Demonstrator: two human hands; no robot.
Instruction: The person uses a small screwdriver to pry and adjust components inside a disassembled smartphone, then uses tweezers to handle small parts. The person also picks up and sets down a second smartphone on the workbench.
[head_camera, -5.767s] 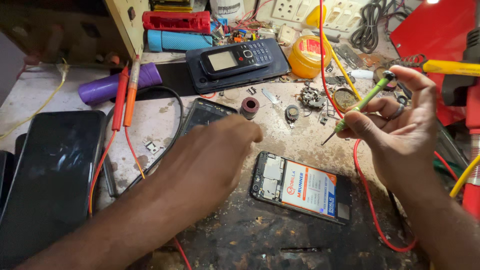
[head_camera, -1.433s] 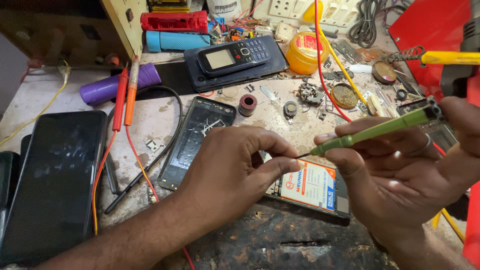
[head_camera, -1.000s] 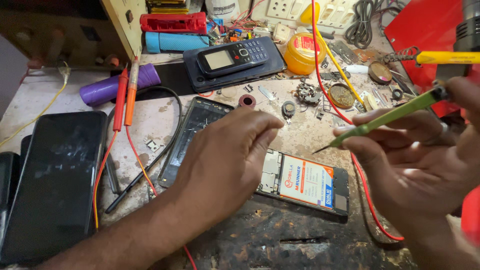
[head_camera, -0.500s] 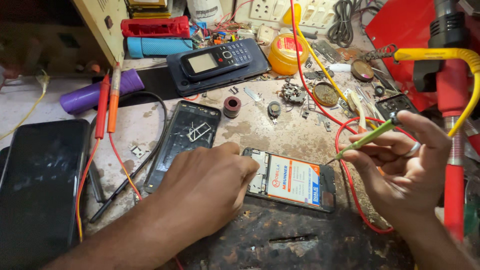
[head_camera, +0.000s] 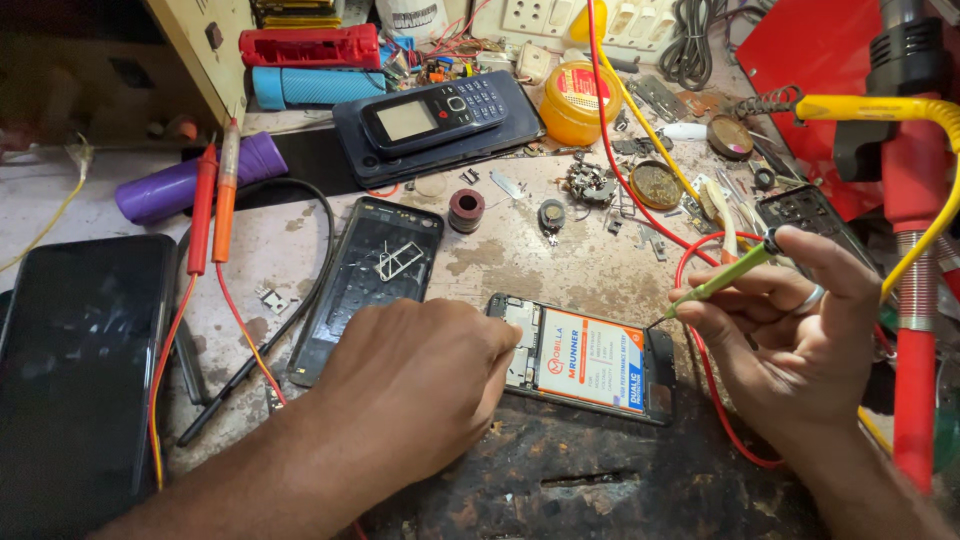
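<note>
Opened phone (head_camera: 585, 357) with its battery showing lies at lower centre of a scarred, stained workbench (head_camera: 560, 265).
Left hand (head_camera: 415, 375) rests on the phone's left end, fingers curled over it (fingertips hidden, so I cannot tell what they pinch); right hand (head_camera: 800, 330), centre right, pinches a green screwdriver (head_camera: 720, 280). Parts and wires clutter the bench's upper edge; a dark tablet (head_camera: 75, 370) is cut off at left.

I am seeing the opened phone (head_camera: 585, 358) lying on the workbench (head_camera: 560, 270), between my left hand (head_camera: 420, 380) and my right hand (head_camera: 790, 330). A phone frame (head_camera: 368, 285) is lying to its left, a keypad phone (head_camera: 435, 110) is resting behind it on a dark slab (head_camera: 380, 160), and a large smartphone (head_camera: 75, 360) is sitting at far left.
</note>
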